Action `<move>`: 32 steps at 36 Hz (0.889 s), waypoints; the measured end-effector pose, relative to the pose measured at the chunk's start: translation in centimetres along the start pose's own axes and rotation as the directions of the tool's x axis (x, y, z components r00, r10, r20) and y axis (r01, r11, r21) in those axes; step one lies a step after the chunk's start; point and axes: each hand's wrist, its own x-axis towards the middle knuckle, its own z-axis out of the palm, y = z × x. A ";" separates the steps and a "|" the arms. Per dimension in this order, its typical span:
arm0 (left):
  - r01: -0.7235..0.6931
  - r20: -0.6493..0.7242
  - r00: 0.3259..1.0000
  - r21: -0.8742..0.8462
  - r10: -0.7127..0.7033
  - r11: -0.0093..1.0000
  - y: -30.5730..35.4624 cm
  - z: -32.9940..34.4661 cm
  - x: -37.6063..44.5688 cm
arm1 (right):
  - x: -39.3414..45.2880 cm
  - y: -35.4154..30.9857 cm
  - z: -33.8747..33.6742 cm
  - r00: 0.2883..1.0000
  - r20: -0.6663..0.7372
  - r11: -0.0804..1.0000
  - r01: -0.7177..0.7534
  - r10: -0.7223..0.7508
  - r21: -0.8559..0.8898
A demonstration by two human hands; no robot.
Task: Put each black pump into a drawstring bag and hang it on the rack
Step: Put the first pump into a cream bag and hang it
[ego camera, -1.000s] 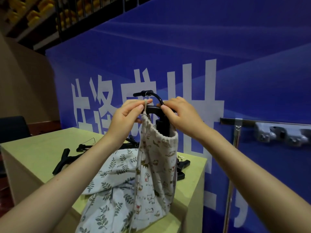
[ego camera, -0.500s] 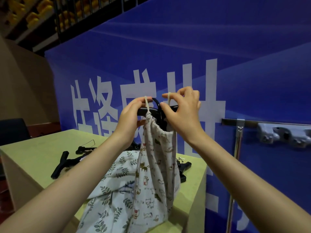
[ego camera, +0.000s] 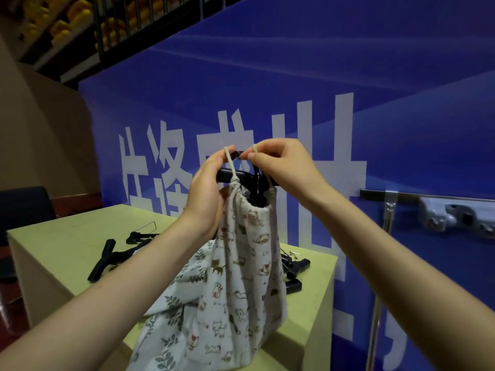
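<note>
Cinching bag [ego camera: 242, 266] around pump [ego camera: 247, 179]: left hand [ego camera: 207, 194] and right hand [ego camera: 285, 170] each pinch a cord, pulling up to close it.

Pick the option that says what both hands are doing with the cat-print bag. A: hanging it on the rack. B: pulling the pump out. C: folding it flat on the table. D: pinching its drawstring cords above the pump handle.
D: the left hand and right hand each pinch a drawstring cord above the pump handle sticking out of the cat-print bag.
</note>
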 end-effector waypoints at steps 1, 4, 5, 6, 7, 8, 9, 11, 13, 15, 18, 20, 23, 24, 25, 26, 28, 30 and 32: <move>0.010 0.004 1.000 0.007 -0.010 1.000 0.0 0.0 0.0 | 0.1 0.1 0.2 1.000 -0.015 1.000 0.011 -0.011 -0.025; 0.018 0.014 1.000 0.012 -0.018 1.000 0.0 0.0 0.1 | 0.4 -0.1 0.4 1.000 -0.024 1.000 0.004 -0.004 -0.021; 0.012 0.014 1.000 0.020 -0.012 1.000 0.0 -0.1 0.1 | 0.5 -0.2 0.3 1.000 -0.020 1.000 -0.001 0.001 -0.010; 0.005 0.013 1.000 0.025 -0.005 1.000 0.0 -0.2 0.2 | 0.6 -0.3 0.3 1.000 -0.017 1.000 -0.010 0.010 -0.002; 0.002 0.014 1.000 0.024 -0.002 1.000 0.0 -0.3 0.2 | 0.7 -0.4 0.2 1.000 -0.006 1.000 -0.021 0.021 0.001; 0.001 0.015 1.000 0.023 -0.002 1.000 0.0 -0.3 0.2 | 0.8 -0.5 0.2 0.999 0.012 0.999 -0.030 0.030 -0.012; 0.004 0.021 1.000 0.021 -0.004 1.000 -0.1 -0.3 0.2 | 0.9 -0.6 0.2 0.999 0.039 0.998 -0.036 0.038 -0.041; 0.015 0.042 0.999 0.005 -0.015 1.000 -0.2 -0.2 0.1 | 1.1 -0.8 0.4 0.993 0.099 0.992 -0.047 0.058 -0.116; 0.017 0.053 0.998 -0.013 -0.017 1.000 -0.3 -0.1 -0.1 | 1.2 -1.0 0.5 0.986 0.143 0.984 -0.059 0.084 -0.169; 0.011 0.059 0.998 -0.030 -0.009 0.999 -0.4 -0.1 -0.2 | 1.2 -1.2 0.6 0.981 0.167 0.981 -0.067 0.098 -0.182; 0.016 0.089 0.996 -0.062 -0.010 0.998 -0.3 -0.1 -0.2 | 1.3 -1.6 0.4 0.969 0.203 0.976 -0.103 0.142 -0.189; 0.020 0.112 0.994 -0.067 -0.013 0.998 -0.4 -0.2 -0.1 | 1.4 -1.9 0.4 0.959 0.228 0.971 -0.121 0.168 -0.208; 0.031 0.139 0.990 -0.098 -0.017 0.995 -0.5 -0.3 0.0 | 1.3 -2.1 0.7 0.959 0.212 0.961 -0.137 0.189 -0.239; 0.027 0.143 0.990 -0.102 -0.012 0.994 -0.6 -0.4 0.0 | 1.2 -2.0 0.9 0.960 0.201 0.961 -0.149 0.197 -0.233; 0.020 0.144 0.990 -0.099 -0.005 0.995 -0.7 -0.5 0.1 | 1.1 -1.9 1.0 0.960 0.194 0.963 -0.162 0.204 -0.214; 0.012 0.139 0.990 -0.092 0.001 0.996 -0.8 -0.5 0.1 | 1.0 -1.8 1.1 0.958 0.192 0.967 -0.175 0.211 -0.185; -0.007 0.104 0.994 -0.076 0.015 0.997 -1.0 -0.5 0.4 | 0.9 -1.9 1.3 0.961 0.168 0.973 -0.203 0.220 -0.112; -0.041 0.036 0.998 -0.026 0.042 0.999 -1.1 -0.5 0.6 | 1.1 -1.9 1.3 0.963 0.128 0.971 -0.235 0.239 -0.043; -0.097 -0.023 0.995 0.098 0.099 0.990 -1.2 -0.6 0.8 | 1.0 -2.0 1.2 0.961 0.102 0.964 -0.263 0.259 0.033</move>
